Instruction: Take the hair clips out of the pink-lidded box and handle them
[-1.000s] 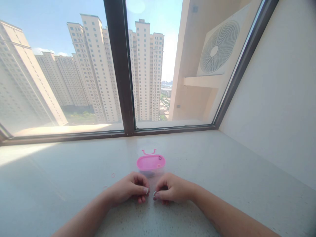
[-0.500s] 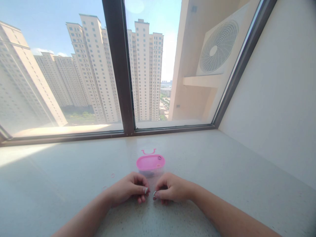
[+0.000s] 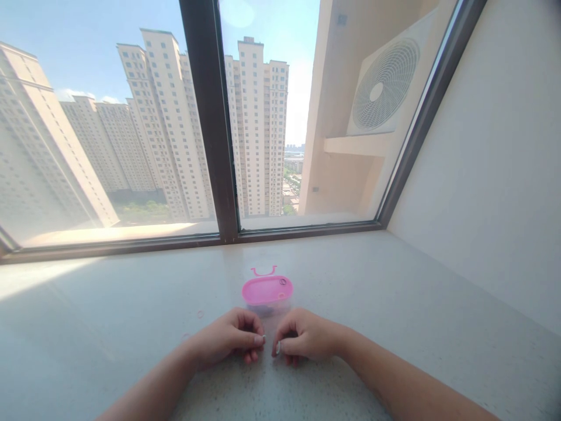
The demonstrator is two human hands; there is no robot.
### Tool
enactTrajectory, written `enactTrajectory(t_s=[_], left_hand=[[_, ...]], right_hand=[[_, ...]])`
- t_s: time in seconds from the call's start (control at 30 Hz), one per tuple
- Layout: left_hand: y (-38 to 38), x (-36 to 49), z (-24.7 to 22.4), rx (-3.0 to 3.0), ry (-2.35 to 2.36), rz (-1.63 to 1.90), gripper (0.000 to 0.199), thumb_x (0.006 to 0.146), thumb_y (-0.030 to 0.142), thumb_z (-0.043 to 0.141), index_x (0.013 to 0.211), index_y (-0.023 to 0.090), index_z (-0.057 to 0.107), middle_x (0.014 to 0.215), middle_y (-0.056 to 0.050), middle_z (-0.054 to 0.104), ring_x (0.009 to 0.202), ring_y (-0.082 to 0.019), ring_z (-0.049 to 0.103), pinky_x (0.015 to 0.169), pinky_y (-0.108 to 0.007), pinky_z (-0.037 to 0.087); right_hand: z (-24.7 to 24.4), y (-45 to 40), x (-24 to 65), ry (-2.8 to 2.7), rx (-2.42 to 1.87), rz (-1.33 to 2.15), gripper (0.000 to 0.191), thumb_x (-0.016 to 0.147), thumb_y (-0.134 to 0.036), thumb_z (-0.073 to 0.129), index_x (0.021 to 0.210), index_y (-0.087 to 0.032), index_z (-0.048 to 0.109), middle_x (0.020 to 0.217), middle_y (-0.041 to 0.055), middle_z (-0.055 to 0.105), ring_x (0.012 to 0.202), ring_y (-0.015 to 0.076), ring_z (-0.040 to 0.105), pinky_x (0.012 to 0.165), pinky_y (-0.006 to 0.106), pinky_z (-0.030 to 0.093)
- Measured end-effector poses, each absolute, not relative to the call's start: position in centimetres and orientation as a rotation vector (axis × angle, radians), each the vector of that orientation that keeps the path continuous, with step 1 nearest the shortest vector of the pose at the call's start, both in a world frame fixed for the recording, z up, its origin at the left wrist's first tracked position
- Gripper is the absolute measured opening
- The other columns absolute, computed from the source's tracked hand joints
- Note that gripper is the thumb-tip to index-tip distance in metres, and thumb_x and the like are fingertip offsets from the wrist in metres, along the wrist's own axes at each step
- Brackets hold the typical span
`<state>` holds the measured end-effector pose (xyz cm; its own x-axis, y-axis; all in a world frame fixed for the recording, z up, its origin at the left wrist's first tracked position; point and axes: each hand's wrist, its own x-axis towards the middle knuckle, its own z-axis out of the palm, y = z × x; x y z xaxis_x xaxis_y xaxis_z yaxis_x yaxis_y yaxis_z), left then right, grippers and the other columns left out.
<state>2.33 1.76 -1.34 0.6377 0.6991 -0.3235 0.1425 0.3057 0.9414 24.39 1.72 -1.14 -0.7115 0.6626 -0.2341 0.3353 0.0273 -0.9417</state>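
My left hand (image 3: 239, 336) is closed in a pinch, with a tiny pale piece at its fingertips. Facing it across a small gap, my right hand (image 3: 300, 338) pinches another small whitish piece (image 3: 277, 348), curved in shape. Both pieces are too small to name. Just beyond the hands stands an oval box with a pink lid (image 3: 265, 290) and a see-through body, partly hidden by the fingers. On the lid's right side lie a dark ring (image 3: 283, 282) and a small orange-pink ring.
A pink handle (image 3: 264, 272) lies behind the box on the pale speckled sill (image 3: 131, 310). A faint pink ring (image 3: 200, 314) rests left of the box. The window frame (image 3: 302, 234) runs behind, and a white wall (image 3: 495, 175) rises at right.
The fingertips have shifted slightly, and the small pale pieces in them sit at a different angle. Both hands stay in nearly the same place. The view has moved very slightly.
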Motion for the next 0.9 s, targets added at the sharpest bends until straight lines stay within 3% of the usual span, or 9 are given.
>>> enactTrajectory(t_s=[0.9], left_hand=[[1.99, 2.17, -1.85, 1.231, 0.857, 0.433, 0.028, 0.066, 0.033, 0.076, 0.076, 0.013, 0.060, 0.059, 0.001, 0.063, 0.053, -0.010, 0.057, 0.055, -0.023, 0.042]], right_hand=[[-1.46, 1.76, 24.37, -2.055, -1.022, 1.731, 0.028, 0.067, -0.005, 0.049, 0.080, -0.012, 0.072, 0.057, -0.0021, 0.059, 0.050, 0.0073, 0.056, 0.050, 0.017, 0.045]])
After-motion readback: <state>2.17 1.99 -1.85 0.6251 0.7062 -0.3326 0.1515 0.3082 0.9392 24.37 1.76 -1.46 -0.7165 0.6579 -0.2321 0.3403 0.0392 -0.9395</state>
